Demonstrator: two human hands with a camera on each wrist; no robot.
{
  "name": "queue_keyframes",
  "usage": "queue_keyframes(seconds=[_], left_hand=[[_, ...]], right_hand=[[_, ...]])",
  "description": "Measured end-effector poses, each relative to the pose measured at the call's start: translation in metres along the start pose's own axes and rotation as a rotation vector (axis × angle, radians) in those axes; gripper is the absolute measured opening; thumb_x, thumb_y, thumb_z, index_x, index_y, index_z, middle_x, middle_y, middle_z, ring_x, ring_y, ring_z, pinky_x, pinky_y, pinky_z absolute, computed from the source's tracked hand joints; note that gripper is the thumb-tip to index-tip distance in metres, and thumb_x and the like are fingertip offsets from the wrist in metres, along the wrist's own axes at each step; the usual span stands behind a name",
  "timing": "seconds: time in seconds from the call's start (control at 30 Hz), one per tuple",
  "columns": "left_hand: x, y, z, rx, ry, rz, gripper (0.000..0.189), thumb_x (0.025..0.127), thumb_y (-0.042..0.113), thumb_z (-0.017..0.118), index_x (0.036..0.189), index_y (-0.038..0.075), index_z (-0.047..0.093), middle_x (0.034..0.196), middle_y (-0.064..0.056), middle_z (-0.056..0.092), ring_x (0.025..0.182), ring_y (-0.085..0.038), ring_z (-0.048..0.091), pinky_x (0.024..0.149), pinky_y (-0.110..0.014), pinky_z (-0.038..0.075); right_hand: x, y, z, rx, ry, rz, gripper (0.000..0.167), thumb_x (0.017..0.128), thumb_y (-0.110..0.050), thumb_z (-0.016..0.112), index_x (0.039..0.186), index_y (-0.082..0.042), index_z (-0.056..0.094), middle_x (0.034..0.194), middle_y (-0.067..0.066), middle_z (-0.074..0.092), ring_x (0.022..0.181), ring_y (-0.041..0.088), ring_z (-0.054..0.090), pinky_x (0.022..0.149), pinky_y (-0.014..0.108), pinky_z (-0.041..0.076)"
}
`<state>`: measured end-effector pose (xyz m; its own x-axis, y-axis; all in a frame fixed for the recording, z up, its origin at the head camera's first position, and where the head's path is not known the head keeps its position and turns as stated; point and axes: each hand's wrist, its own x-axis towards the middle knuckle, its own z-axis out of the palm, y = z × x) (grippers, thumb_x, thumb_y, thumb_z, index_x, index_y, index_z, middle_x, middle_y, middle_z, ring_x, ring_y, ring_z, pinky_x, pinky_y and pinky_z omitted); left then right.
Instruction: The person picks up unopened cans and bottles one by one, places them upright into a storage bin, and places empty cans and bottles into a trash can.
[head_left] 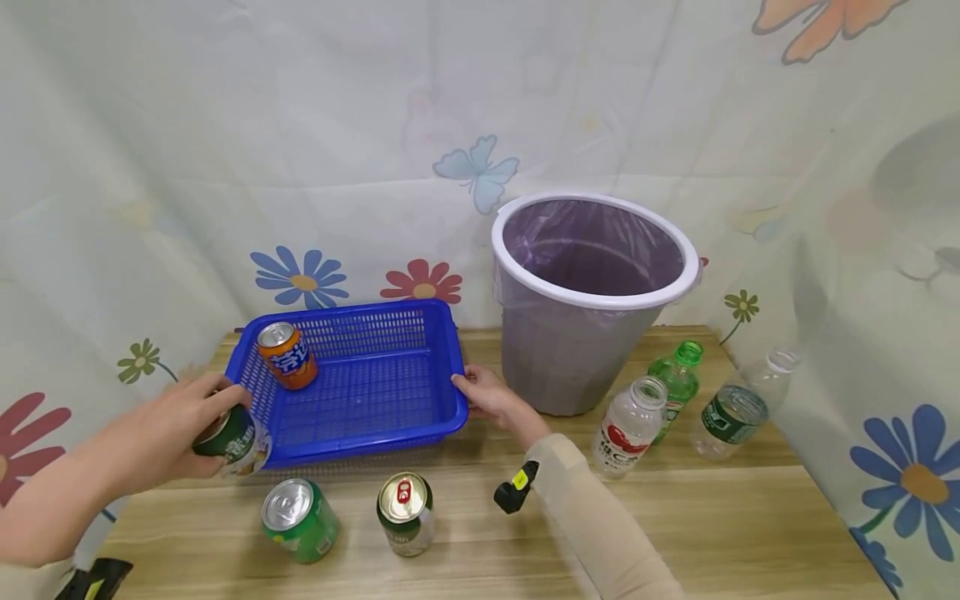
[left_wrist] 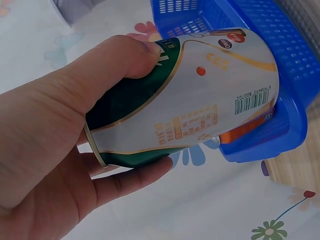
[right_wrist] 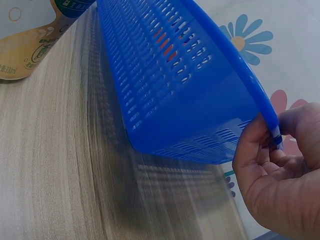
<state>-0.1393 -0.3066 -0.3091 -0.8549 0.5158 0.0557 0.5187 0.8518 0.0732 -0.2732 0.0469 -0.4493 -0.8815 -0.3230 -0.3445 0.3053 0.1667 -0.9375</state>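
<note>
A smooth wood-grain finish is shown by the light-brown flat bench (head_left: 480, 571). Toward its back left corner, perforated glossy plastic is seen in the blue rectangular basket (head_left: 450, 354); toward its left edge, shiny printed metal in the green-and-white cylindrical can (left_wrist: 200, 90). Near the back edge, the grey round plastic bin (head_left: 562, 358) is lined with thin glossy film (head_left: 551, 237).

Flowered sheeting (head_left: 337, 125), possibly cloth, backs the table (head_left: 720, 533)

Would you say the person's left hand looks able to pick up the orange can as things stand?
Probably not yet: the left hand holds a green-and-white can, though the orange can sits nearby, uncovered in the blue basket.
</note>
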Motion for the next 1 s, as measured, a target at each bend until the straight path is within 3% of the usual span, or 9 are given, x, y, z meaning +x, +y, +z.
queue_keyframes(seconds=[0.27, 0.4, 0.6, 1.0], left_hand=[[0.013, -0.002, -0.003, 0.018, 0.003, 0.012, 0.058, 0.058, 0.019, 0.086, 0.108, 0.013, 0.057, 0.102, -0.008, 0.053, 0.083, -0.023, 0.053, 0.058, -0.030, 0.052], [0.017, -0.004, -0.004, 0.013, -0.018, -0.007, 0.057, 0.059, 0.020, 0.085, 0.108, 0.013, 0.056, 0.101, -0.008, 0.053, 0.082, -0.023, 0.054, 0.058, -0.032, 0.053], [0.023, -0.010, -0.006, 0.015, -0.017, 0.018, 0.057, 0.060, 0.018, 0.085, 0.108, 0.013, 0.055, 0.100, -0.008, 0.053, 0.082, -0.022, 0.055, 0.059, -0.032, 0.053], [0.038, -0.021, 0.000, 0.025, -0.023, 0.042, 0.056, 0.061, 0.016, 0.084, 0.108, 0.009, 0.055, 0.097, -0.008, 0.052, 0.082, -0.022, 0.055, 0.060, -0.033, 0.052]], right_hand=[[-0.001, 0.000, 0.001, 0.016, 0.001, -0.007, 0.028, 0.097, -0.018, 0.044, 0.117, 0.002, 0.046, 0.109, 0.022, 0.059, 0.082, 0.021, 0.063, 0.069, 0.034, 0.056], [0.000, 0.001, 0.000, 0.013, -0.005, -0.002, 0.029, 0.097, -0.018, 0.044, 0.118, 0.002, 0.046, 0.111, 0.023, 0.059, 0.088, 0.026, 0.064, 0.072, 0.037, 0.056], [0.000, 0.001, -0.001, 0.010, -0.014, -0.005, 0.031, 0.098, -0.019, 0.044, 0.121, 0.003, 0.045, 0.115, 0.025, 0.057, 0.097, 0.033, 0.062, 0.073, 0.037, 0.056], [0.000, 0.000, 0.000, 0.019, -0.008, -0.007, 0.029, 0.098, -0.018, 0.043, 0.119, 0.002, 0.045, 0.114, 0.024, 0.057, 0.095, 0.031, 0.062, 0.070, 0.036, 0.056]])
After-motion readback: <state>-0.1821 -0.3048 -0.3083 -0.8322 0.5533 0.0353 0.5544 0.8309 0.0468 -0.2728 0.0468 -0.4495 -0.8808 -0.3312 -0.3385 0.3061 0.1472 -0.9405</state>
